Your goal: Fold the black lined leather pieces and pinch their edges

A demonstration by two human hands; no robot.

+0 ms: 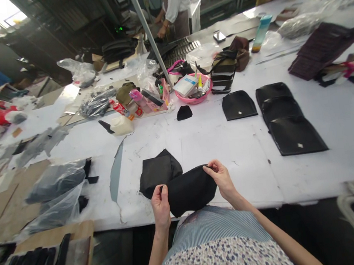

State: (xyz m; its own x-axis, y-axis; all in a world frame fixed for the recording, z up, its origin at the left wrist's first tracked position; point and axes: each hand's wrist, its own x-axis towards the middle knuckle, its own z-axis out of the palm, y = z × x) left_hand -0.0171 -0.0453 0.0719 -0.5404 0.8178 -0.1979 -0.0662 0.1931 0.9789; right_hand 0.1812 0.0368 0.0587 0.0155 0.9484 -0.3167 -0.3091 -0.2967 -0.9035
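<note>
A black fabric piece (192, 188) is stretched between my two hands at the table's near edge. My left hand (161, 207) pinches its left upper corner, thumb against fingers. At the right upper corner, my right hand (220, 178) grips the edge in the same way. Just behind lies a folded black piece (156, 173), partly covered by the one I hold. Flat black panels (239, 104) rest to the right, beside a row of overlapping black panels (291, 118), both with a small white tag. A small black scrap (184, 112) lies farther back.
A pink basket (194, 98) of supplies, a white bottle with a black nozzle (121, 125) and a red-labelled bottle (121, 109) stand behind. Plastic-wrapped bundles (57, 181) lie left. A slanted metal pole (148, 33) rises mid-table. Another person (177, 3) works at the back.
</note>
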